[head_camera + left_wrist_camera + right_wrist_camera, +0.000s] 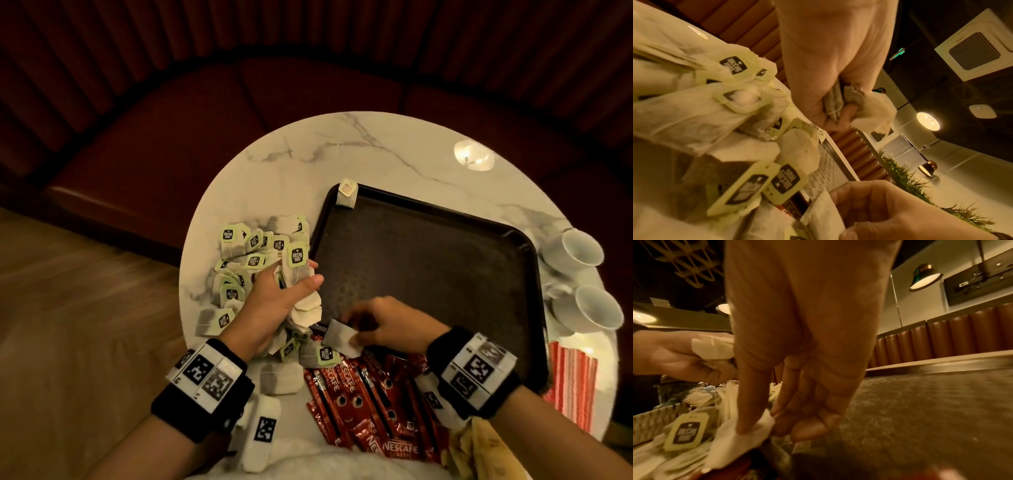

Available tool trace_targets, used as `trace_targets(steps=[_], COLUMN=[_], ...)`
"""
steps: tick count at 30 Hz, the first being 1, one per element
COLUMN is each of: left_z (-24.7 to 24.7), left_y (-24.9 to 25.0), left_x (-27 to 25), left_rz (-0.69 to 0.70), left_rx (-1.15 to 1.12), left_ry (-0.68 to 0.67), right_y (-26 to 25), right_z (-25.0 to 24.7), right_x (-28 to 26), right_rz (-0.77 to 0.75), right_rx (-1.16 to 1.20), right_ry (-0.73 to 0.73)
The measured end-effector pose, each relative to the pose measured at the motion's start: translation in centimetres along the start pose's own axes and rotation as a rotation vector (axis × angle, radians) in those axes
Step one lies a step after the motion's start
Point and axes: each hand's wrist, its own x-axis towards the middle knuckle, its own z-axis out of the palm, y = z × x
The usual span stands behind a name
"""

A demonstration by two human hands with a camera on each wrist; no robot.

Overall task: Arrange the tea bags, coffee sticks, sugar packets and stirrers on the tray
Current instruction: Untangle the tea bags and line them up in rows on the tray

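A dark tray lies on the round marble table, with one tea bag at its far left corner. A heap of green-tagged tea bags lies left of the tray. My left hand grips a bunch of tea bags beside the tray's left rim. My right hand pinches a single tea bag at the tray's near left corner; in the right wrist view this tea bag sits under the fingertips. Red coffee sticks lie spread near the table's front edge.
Two white cups lie on their sides right of the tray. A stack of red-and-white striped packets sits at the table's right front. A dark red curved bench wraps round behind the table. Wooden floor lies to the left.
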Motion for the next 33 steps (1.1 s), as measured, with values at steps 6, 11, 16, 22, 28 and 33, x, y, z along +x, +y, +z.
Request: trace_targets(steps=[6,11,16,22,28,33], left_z=[0.0,0.1,0.9,0.8,1.1,1.6], left_y=[0.4,0.9,1.6,2.5,2.9,2.9], left_x=[-0.6,-0.8,-1.3,-1.2,-1.3,-1.4], left_rz=[0.011,-0.030,-0.001,0.140,0.249,0.301], left_rx=[-0.027,-0.119,-0.178,-0.041,-0.039,-0.024], left_ry=[-0.014,-0.105,-0.229,-0.124,-0.096,-0.070], right_y=[-0.4,-1.2,-1.5,-2.1,-4.2,-5.5], right_z=[-0.7,-1.3,-0.6,-0.5,-0.5,0.3], right_x=[-1.8,-3.2,-3.1,-3.4,-4.2,-3.8], right_rz=[-0.144,-0.399,-0.598,-0.502,-0.335,-0.282], right_rx=[0.098,0.148,0.088,0.265,0.788,0.837], right_ry=[0.255,0.794,0.967,1.047,0.894,0.831])
